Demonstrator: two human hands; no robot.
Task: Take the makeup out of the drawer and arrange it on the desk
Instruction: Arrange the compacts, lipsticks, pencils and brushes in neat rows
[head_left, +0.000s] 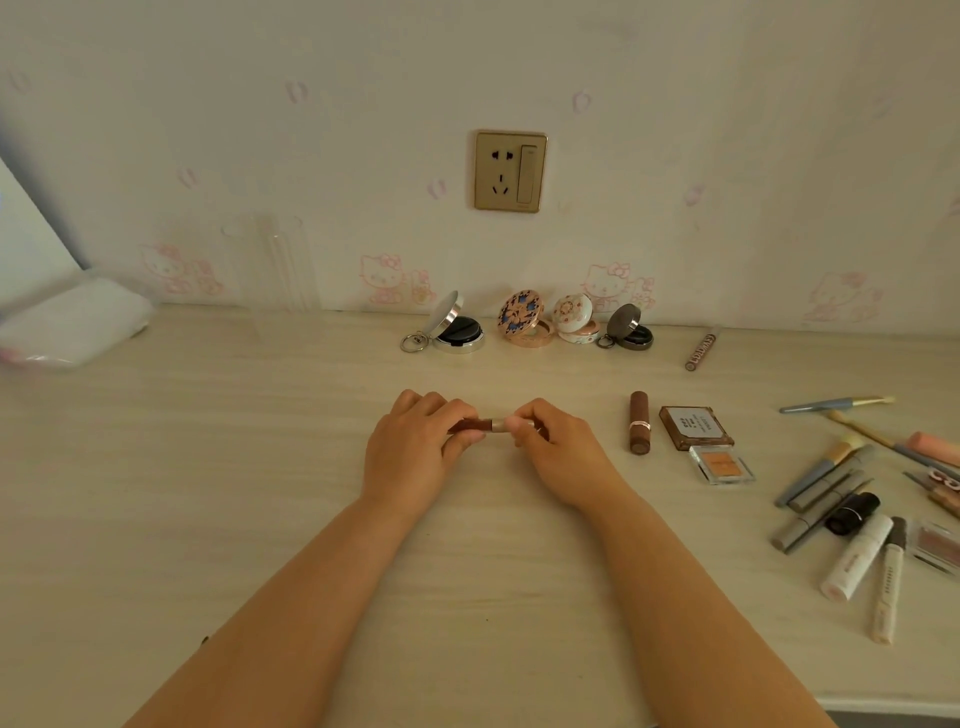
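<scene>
- The left hand (410, 447) and the right hand (556, 447) both hold one small brown lipstick tube (480, 425) over the middle of the desk (208, 467). The tube lies sideways between them.
- The left hand's fingers are curled around the brown end. The right hand pinches the end with the pale metal band.
- I judge that the tube is light, stiff and smooth, so it can slip or roll. The best place to take it is the middle of the barrel, with thumb and fingers on opposite sides. If it is gripped only at the cap end, the cap may pull off.
- To the right lies a second brown lipstick (639, 422), beside a brown palette (695, 427) and a small orange blush pan (722, 464). These look placed in order.
- At the far edge, near the wall, four compacts (524, 325) stand in a row with their lids open. They seem more fragile at the hinges.
- On the near right is a loose heap of brushes and tubes (852, 519). It is not yet sorted. The round items there will roll easily.
- The drawer is not in view.
</scene>
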